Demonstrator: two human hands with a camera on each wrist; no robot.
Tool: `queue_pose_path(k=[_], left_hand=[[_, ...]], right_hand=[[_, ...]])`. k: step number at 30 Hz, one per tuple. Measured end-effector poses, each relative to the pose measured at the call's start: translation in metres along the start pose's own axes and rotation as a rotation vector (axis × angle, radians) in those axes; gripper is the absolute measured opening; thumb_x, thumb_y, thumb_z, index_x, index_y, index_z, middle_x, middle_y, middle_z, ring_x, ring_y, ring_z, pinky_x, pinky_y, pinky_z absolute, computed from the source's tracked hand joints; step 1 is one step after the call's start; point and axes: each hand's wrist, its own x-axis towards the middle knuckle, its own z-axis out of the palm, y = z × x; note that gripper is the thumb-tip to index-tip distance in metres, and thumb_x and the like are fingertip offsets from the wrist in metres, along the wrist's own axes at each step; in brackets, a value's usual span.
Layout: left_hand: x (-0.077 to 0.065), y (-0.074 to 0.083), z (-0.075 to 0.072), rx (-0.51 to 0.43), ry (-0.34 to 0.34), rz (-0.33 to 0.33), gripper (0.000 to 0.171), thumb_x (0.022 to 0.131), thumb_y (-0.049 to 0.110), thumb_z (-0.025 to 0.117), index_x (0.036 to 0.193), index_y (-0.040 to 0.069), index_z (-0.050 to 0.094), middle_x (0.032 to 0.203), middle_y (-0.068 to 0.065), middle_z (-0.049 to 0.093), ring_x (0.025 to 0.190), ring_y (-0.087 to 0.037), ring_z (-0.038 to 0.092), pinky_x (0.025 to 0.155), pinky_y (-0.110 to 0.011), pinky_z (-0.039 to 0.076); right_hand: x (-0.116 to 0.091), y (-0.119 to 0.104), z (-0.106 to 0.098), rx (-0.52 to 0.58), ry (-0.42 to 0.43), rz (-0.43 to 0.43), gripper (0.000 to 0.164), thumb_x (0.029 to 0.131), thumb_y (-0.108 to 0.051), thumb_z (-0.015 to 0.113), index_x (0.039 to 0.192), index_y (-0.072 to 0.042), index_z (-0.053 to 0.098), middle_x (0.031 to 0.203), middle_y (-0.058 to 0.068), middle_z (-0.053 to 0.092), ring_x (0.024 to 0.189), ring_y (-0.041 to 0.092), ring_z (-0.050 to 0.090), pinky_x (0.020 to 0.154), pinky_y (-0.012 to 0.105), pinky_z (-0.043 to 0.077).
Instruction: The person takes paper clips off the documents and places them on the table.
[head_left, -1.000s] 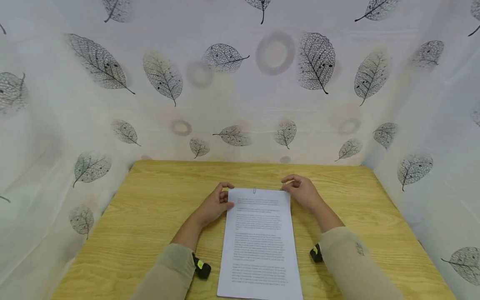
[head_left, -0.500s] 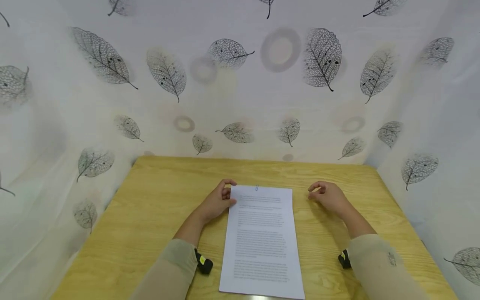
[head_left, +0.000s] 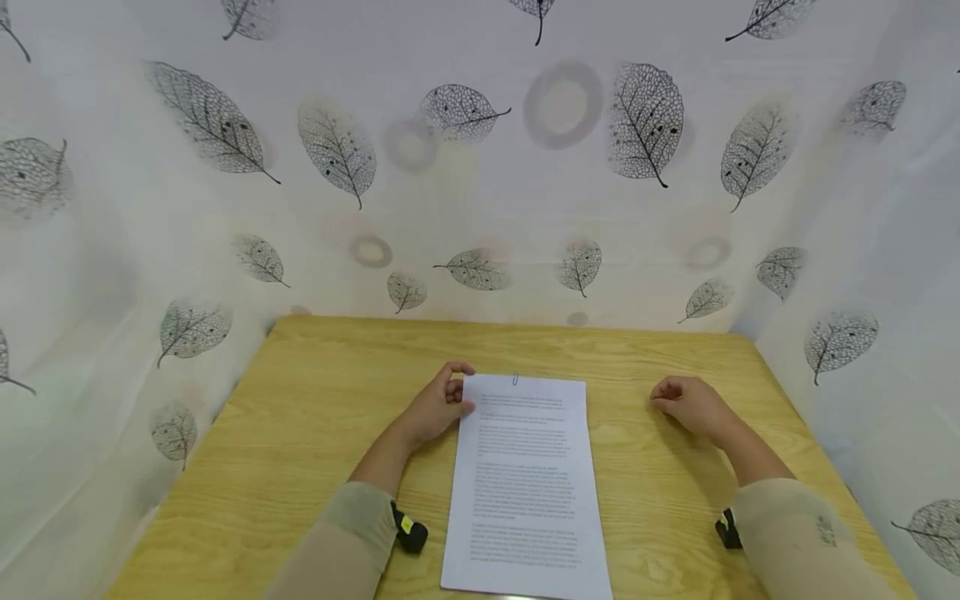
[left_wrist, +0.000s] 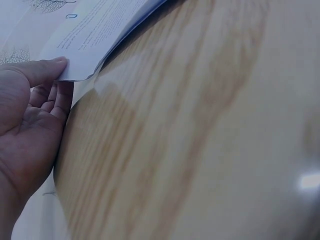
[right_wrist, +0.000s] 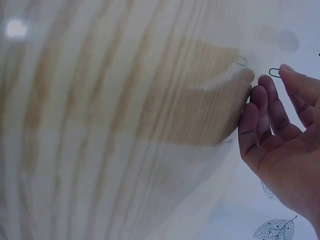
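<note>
At the near side, we observed two light sleeves [head_left: 337, 525], one on each forearm, with a black left wrist device [head_left: 409, 533] and a black right wrist device [head_left: 727, 530] at the cuffs. Between the forearms, we located the printed paper [head_left: 525, 500] lying lengthwise, near to far, on the wood-grain table [head_left: 330, 375]; we could not tell the number of sheets. Lines of text, grouped in blocks, covered its upper face.

Farther up, we found the two hands well apart. The left hand [head_left: 438, 404] gripped the far left corner of the printed paper, thumb on the upper face. The right hand [head_left: 690, 404] stood to the right of the printed paper, not touching it; in the right wrist view, we saw its fingertips pinching a loose clip [right_wrist: 274, 72], which projected beyond them.

At the far edge of the printed paper, near the middle, we noted an attached clip [head_left: 515, 379]. Beyond the far table edge, we recorded a pale curtain [head_left: 480, 200] printed with dark skeleton leaves and faint rings, extending along the left and right sides.
</note>
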Motion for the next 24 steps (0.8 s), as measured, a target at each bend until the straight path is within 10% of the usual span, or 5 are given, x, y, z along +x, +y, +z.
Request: queue_pose_path(k=[24], left_hand=[[0.000,-0.003,0.000,-0.013,-0.011,-0.006,0.052,0.105,-0.002,0.065,0.147,0.022,0.046,0.128,-0.014,0.069,0.105,-0.022,0.057,0.089,-0.029,0.049]], right_hand=[[0.011,0.018,0.000,-0.084,-0.038,-0.004,0.022,0.106,-0.022,0.070,0.121,-0.005,0.072,0.109,0.016,0.076,0.095,0.027,0.070,0.085,0.051,0.057]])
